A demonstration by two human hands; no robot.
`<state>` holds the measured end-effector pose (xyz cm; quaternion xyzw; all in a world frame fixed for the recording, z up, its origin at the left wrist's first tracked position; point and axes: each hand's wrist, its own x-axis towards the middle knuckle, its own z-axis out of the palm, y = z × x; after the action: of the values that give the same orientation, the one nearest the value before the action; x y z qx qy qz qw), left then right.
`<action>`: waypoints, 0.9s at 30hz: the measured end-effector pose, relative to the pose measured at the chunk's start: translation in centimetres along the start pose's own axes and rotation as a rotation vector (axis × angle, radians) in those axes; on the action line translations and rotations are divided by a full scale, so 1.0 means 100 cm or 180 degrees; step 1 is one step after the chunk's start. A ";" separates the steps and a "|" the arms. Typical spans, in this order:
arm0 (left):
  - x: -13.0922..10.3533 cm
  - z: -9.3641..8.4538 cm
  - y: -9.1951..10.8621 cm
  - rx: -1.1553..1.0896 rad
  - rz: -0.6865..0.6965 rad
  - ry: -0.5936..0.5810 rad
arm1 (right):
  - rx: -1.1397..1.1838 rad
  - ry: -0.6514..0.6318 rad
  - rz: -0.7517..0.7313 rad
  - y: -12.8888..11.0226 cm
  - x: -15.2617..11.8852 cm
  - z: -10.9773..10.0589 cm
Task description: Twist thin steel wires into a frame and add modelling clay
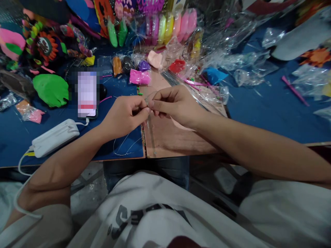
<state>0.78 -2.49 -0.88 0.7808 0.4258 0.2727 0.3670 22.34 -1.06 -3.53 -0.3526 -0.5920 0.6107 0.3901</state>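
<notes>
My left hand (127,115) and my right hand (176,105) meet over the wooden board (176,141), fingertips almost touching. Both are closed in a pinch. Whatever sits between the fingertips is tiny and thin; I cannot make out what it is. Below my left hand, a loop of thin wire or thread (126,154) lies on the blue table (103,151). Just beyond the fingertips are small green bits (140,92) and a bright pink packet of clay (140,77). Under my right wrist, a pale pink sheet (182,124) shows in part.
Left of my hands lie a phone (87,91), a white power bank (56,137) with a cable, and a flat green clay piece (50,90). Behind stand clay sticks in plastic (169,27) and a red clay lump (177,66). Crumpled clear wrappers (249,74) lie right.
</notes>
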 end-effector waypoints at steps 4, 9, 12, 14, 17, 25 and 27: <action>0.000 0.001 -0.001 0.0038 -0.0034 -0.0019 | 0.0038 -0.0053 0.0181 0.000 0.002 -0.002; 0.000 0.001 0.000 0.0029 -0.0020 -0.0017 | 0.0122 -0.0017 0.0403 -0.002 0.003 -0.003; 0.001 0.002 0.000 -0.0099 -0.0039 -0.0065 | 0.0158 0.0035 0.0427 -0.002 0.003 -0.002; 0.001 0.002 -0.001 -0.0175 -0.0097 -0.0095 | 0.0168 0.0065 0.0404 -0.001 0.003 -0.001; 0.002 0.002 -0.001 -0.0250 -0.0172 -0.0166 | 0.0182 0.0109 0.0350 0.002 0.004 0.001; 0.001 0.005 -0.002 -0.0374 -0.0177 -0.0146 | 0.0243 0.0235 0.0248 0.009 0.005 0.006; 0.002 0.006 -0.004 -0.0460 -0.0204 -0.0136 | 0.0257 0.0273 0.0294 0.009 0.005 0.007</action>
<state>1.13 -2.38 -1.51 0.7440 0.4218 0.2741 0.4399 21.46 -0.91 -4.41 -0.3893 -0.5328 0.6358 0.4005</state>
